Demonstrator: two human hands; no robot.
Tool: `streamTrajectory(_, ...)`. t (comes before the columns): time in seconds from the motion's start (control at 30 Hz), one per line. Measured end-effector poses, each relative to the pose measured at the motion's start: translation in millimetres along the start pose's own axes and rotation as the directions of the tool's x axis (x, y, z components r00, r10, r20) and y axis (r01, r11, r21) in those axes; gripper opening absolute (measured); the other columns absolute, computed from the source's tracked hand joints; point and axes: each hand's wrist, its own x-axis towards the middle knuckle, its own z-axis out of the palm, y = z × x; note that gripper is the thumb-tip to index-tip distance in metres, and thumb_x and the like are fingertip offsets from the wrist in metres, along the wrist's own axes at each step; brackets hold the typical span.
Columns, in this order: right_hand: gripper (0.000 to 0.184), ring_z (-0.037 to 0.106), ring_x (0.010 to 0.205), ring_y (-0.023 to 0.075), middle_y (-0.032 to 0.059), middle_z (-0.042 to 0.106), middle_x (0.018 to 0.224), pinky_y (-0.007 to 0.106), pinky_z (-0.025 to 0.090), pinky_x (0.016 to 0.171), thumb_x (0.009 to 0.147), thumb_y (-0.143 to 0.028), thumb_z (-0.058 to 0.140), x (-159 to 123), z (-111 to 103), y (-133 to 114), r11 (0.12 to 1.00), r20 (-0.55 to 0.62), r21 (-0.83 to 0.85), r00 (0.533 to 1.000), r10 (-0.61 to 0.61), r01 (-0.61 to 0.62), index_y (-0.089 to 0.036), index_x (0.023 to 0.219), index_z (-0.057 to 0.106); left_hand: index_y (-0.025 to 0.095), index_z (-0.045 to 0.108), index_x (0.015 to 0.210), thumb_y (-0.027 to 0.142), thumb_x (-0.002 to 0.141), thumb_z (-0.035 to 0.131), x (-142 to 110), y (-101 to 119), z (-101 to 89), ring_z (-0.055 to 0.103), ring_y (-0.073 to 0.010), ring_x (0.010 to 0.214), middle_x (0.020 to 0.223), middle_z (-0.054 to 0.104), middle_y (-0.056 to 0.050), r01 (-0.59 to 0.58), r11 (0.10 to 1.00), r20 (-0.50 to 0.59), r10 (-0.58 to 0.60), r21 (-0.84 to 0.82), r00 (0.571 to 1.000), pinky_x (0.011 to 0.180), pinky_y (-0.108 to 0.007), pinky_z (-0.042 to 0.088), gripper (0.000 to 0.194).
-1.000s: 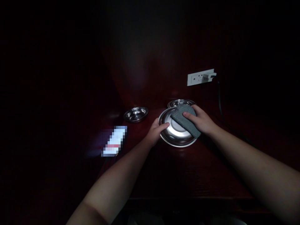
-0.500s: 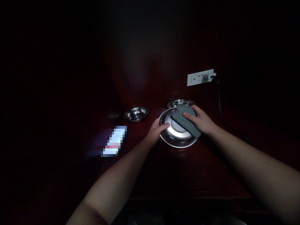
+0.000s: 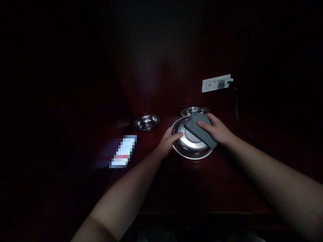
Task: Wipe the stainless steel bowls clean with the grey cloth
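Observation:
A shiny metal plate [image 3: 194,153] is tilted toward me above the dark red table. My left hand [image 3: 168,143] grips its left rim, thumb on the inner face and the other fingers hidden behind. In my right hand [image 3: 217,129] is a folded grey-green cloth [image 3: 200,129], pinched under the thumb and lying against the plate's upper right side. The right fingers are mostly hidden by the cloth. Just behind the held plate, partly covered by it, sits more round metal dishware [image 3: 194,110]. A metal bowl [image 3: 146,123] stands farther left.
A lit phone [image 3: 123,151] with a blurred screen lies left of my left forearm. On the wall at the back right is a white socket panel [image 3: 209,85] with a plug [image 3: 225,81] in it. A dark cable [image 3: 236,107] hangs down to the table.

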Motion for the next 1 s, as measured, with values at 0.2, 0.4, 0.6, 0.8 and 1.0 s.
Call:
streamTrajectory(0.2,0.040,0.058,0.080,0.0219,0.0040,0.061,0.086,0.036,0.047,0.071,0.071,-0.050,0.060,-0.9,-0.3,-2.5,1.000,0.008,-0.004,1.000,-0.011,0.011,-0.020,0.096,0.055,0.018,0.057,0.104,0.025,0.059,0.074,0.5,-1.0,-0.5,0.059,-0.0219,0.095,0.097,0.065,-0.004,-0.007,1.000,0.004,0.006,0.003,1.000,0.092,-0.040,0.038,0.049)
streamTrajectory(0.4,0.039,0.058,0.080,0.0219,0.0037,0.061,0.086,0.036,0.046,0.072,0.071,-0.050,0.061,-1.1,-0.8,-2.4,1.000,0.020,0.003,1.000,0.001,-0.001,-0.020,0.096,0.055,0.018,0.056,0.105,0.025,0.059,0.074,1.7,-2.3,-2.7,0.059,-0.0214,0.094,0.097,0.065,-0.004,0.002,1.000,0.004,-0.002,0.017,1.000,0.091,-0.040,0.039,0.049)
streamTrajectory(0.6,0.040,0.058,0.078,0.0212,0.0029,0.060,0.084,0.035,0.046,0.069,0.071,-0.051,0.061,-0.6,-0.6,-1.1,1.000,0.028,0.000,1.000,0.008,-0.008,-0.020,0.096,0.054,0.018,0.058,0.101,0.026,0.059,0.074,0.9,-1.6,-2.4,0.059,-0.0211,0.093,0.096,0.065,-0.004,-0.001,1.000,0.014,0.000,0.021,1.000,0.090,-0.039,0.039,0.046)
streamTrajectory(0.8,0.039,0.058,0.079,0.0208,0.0029,0.060,0.085,0.034,0.047,0.070,0.072,-0.050,0.061,-0.9,-1.0,-2.5,1.000,0.041,0.005,0.999,0.000,-0.001,-0.020,0.095,0.054,0.017,0.058,0.099,0.025,0.059,0.074,0.3,-0.6,-1.5,0.059,-0.0199,0.090,0.094,0.065,-0.004,-0.001,1.000,0.012,0.001,0.019,1.000,0.089,-0.038,0.040,0.044)
streamTrajectory(1.0,0.040,0.058,0.079,0.0212,0.0034,0.061,0.085,0.035,0.048,0.071,0.072,-0.051,0.060,-2.3,-1.2,-5.7,1.000,0.045,-0.006,0.999,0.004,-0.004,-0.020,0.095,0.054,0.017,0.058,0.101,0.025,0.058,0.075,0.0,-0.2,-0.9,0.059,-0.0204,0.091,0.094,0.065,-0.004,0.012,1.000,0.009,-0.012,0.011,1.000,0.090,-0.039,0.039,0.047)
